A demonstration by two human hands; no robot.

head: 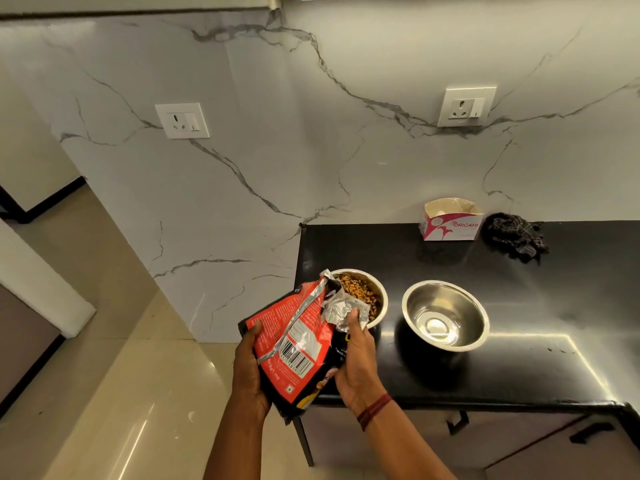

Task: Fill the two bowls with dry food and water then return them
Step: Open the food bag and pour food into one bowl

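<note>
A red and black food bag (294, 344) is held in both hands at the left end of the black counter (519, 306). My left hand (247, 372) grips its lower left side. My right hand (356, 358) holds the right side, thumb on the torn silver top. The bag's open mouth tilts over a steel bowl (375, 289) that holds brown dry food (360, 289). To the right stands a second steel bowl (446, 315), with a shiny bottom; whether it holds water I cannot tell.
A white and pink tissue box (450, 223) and a dark crumpled cloth (516, 237) lie at the back of the counter against the marble wall. Two wall sockets (182, 120) (465, 107) sit above. Cabinet handles (588, 433) show below the counter; tiled floor lies left.
</note>
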